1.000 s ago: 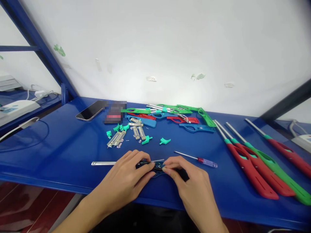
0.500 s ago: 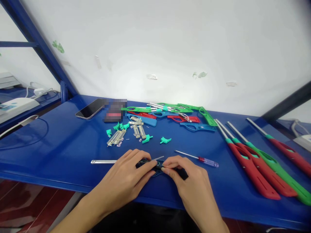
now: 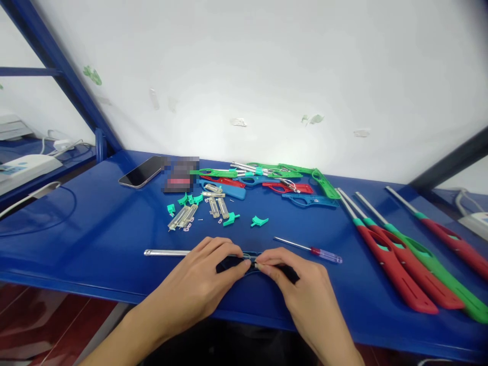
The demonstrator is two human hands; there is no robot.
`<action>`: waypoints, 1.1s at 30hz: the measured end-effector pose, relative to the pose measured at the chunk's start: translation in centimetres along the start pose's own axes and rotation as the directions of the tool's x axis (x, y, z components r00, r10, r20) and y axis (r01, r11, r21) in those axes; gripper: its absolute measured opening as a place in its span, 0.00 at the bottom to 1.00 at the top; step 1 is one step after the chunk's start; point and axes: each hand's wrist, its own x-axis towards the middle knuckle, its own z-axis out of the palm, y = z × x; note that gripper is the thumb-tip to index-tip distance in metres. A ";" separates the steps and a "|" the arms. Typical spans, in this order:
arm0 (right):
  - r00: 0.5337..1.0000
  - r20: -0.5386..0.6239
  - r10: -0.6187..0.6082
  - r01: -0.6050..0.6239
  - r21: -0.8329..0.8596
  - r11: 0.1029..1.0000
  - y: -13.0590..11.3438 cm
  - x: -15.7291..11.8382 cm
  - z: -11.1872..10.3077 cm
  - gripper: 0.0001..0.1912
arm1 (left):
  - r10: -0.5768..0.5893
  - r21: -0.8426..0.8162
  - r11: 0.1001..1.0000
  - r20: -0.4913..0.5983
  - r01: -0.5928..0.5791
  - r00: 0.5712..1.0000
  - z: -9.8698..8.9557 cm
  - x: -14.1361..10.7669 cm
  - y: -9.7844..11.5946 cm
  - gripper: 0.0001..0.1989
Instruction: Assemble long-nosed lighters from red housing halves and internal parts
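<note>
Near the table's front edge lies a half-assembled long-necked lighter with a silver tube (image 3: 168, 252) pointing left and a blue body (image 3: 251, 254). My left hand (image 3: 208, 269) curls over the body, thumb and fingertips closed on it. Fingers of my right hand (image 3: 292, 272) are pinched together at the body's middle, beside my left thumb. A tiny part seems to be between them, too small to name. Both hands cover most of the body. A screwdriver (image 3: 324, 254) with a clear purple-red handle lies just beyond my right hand.
Past my hands are clear lighter fuel tanks (image 3: 185, 216), teal triggers (image 3: 260, 221) and small metal bits. Red, blue and green shell halves (image 3: 324, 183) lie along the wall. Several finished-looking lighters (image 3: 396, 269) are at right. A phone (image 3: 143, 171) rests back left.
The thin pale strip that stuck up between my hands no longer shows there. My left thumb and right fingertips have shifted slightly at the lighter's middle.
</note>
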 end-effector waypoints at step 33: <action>0.985 -0.028 -0.168 0.159 -0.202 0.966 -0.1 -0.8 0.0 0.15 | -0.059 -0.124 0.990 0.060 0.066 0.996 -1.1 0.1 1.1 0.12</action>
